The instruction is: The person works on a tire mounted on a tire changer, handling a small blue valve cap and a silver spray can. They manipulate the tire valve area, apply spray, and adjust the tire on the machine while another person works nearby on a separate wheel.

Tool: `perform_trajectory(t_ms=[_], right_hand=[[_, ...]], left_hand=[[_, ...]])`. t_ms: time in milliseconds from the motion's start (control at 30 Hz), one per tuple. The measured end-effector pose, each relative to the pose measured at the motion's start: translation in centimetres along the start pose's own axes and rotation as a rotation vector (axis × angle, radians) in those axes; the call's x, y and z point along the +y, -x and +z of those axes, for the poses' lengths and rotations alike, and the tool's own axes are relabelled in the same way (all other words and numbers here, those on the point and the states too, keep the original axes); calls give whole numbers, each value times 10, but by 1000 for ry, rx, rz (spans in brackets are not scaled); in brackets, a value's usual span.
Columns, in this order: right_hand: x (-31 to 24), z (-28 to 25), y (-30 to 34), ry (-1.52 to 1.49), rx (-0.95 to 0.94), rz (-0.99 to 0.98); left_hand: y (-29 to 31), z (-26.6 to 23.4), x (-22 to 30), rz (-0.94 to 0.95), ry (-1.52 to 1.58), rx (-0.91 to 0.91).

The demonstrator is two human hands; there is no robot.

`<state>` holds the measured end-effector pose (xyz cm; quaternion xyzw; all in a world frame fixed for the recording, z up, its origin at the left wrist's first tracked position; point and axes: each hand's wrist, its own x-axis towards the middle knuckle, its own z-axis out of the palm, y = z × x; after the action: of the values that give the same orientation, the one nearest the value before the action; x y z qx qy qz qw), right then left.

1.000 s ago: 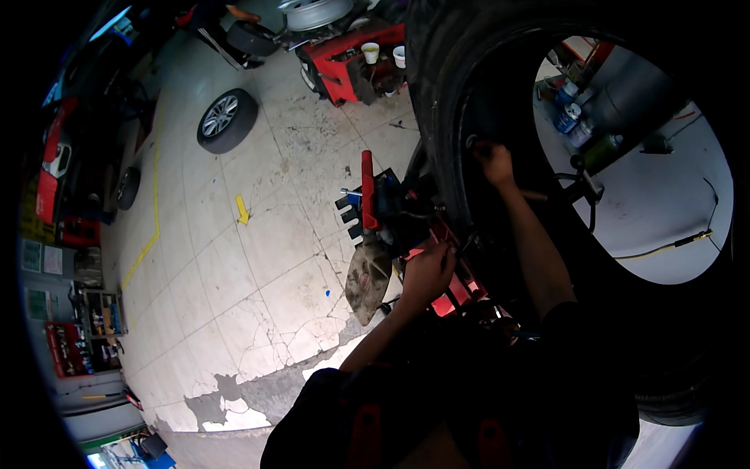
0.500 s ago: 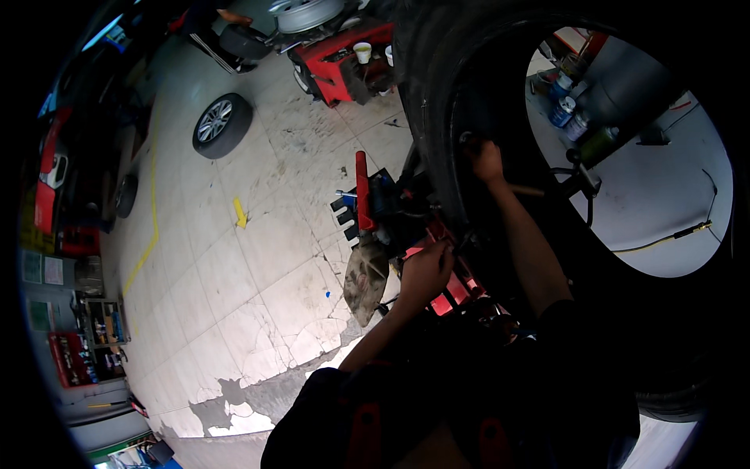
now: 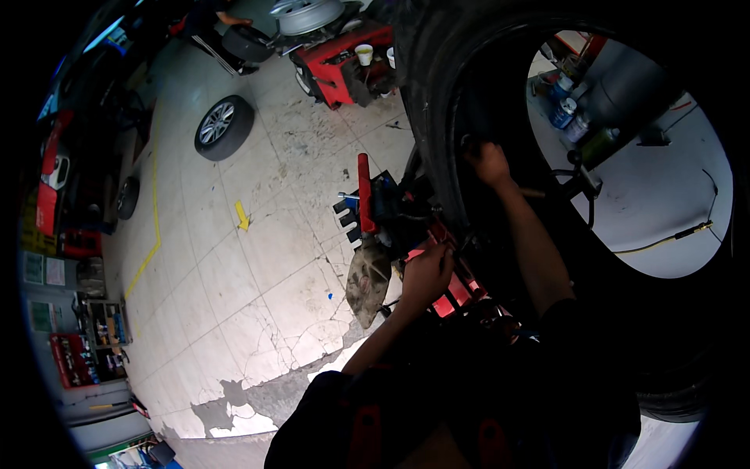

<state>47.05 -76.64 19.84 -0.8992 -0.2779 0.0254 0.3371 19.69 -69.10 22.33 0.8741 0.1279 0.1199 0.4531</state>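
A large black tyre (image 3: 428,102) stands upright close in front of me, on the right, its wide opening facing me. My right hand (image 3: 491,164) reaches into its dark inner side, fingers closed round a small dark object that I cannot make out. Lower and to the left, my left hand (image 3: 428,275) is closed beside the tyre's lower edge, over a red machine part (image 3: 457,295). Deep shadow hides what its fingers hold. Just left of it are a red upright handle (image 3: 363,191) and a stained, greyish-brown flat piece (image 3: 368,283).
A wheel (image 3: 224,127) lies on the tiled floor. Beyond it stands a red machine (image 3: 336,74) with a silver rim (image 3: 306,16) on top. A person (image 3: 209,35) is by another tyre (image 3: 248,43). Cans (image 3: 564,113) and a hose (image 3: 672,236) show through the tyre opening.
My right hand has shifted very slightly inside the tyre, and the small thing at its fingers looks darker. My left hand keeps its place. The whole view has moved a little.
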Motion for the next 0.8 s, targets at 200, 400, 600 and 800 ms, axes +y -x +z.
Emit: perform_trajectory(t_ms=[200, 400, 600, 800], right_hand=[[9, 4, 0, -19, 117, -94], [11, 8, 2, -88, 157, -118], [8, 10, 2, -158, 213, -162], [20, 24, -7, -634, 255, 93]], left_hand=[[0, 3, -5, 5, 3, -11], [0, 0, 0, -5, 21, -17], [-1, -3, 3, -14, 14, -51], [-1, -2, 1, -14, 30, -74]])
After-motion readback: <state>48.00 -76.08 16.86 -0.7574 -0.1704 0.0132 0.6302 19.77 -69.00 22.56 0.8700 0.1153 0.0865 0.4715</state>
